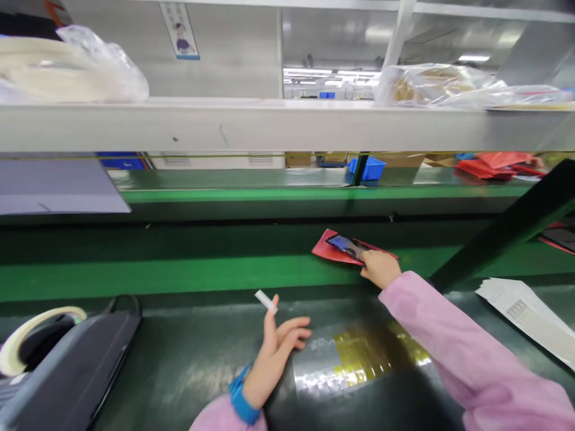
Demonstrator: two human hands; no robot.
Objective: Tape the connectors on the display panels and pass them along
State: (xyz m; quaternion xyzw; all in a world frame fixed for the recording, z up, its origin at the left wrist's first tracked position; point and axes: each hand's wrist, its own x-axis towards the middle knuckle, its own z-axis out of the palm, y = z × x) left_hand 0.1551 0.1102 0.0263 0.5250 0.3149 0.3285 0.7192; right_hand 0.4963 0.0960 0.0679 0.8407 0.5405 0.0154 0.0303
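Observation:
My left hand [274, 353], with a blue band at the wrist, is above the dark bench, its fingers apart. A small white strip [266, 301] lies against the tip of its raised finger, seemingly stuck there. My right hand [381, 267] reaches to the green belt, its fingers closed on the near end of a dark, flat, phone-like device [347, 245]. Under the device is a red pouch [327, 249], also touching the fingers. Part of the device is hidden behind the hand.
Clear and yellow tape [359, 359] covers part of the bench. White labels [530, 314] lie at right, by a slanted dark post [503, 230]. A grey case [76, 365] and a tape roll [13, 344] sit at left. A white shelf [269, 129] crosses above.

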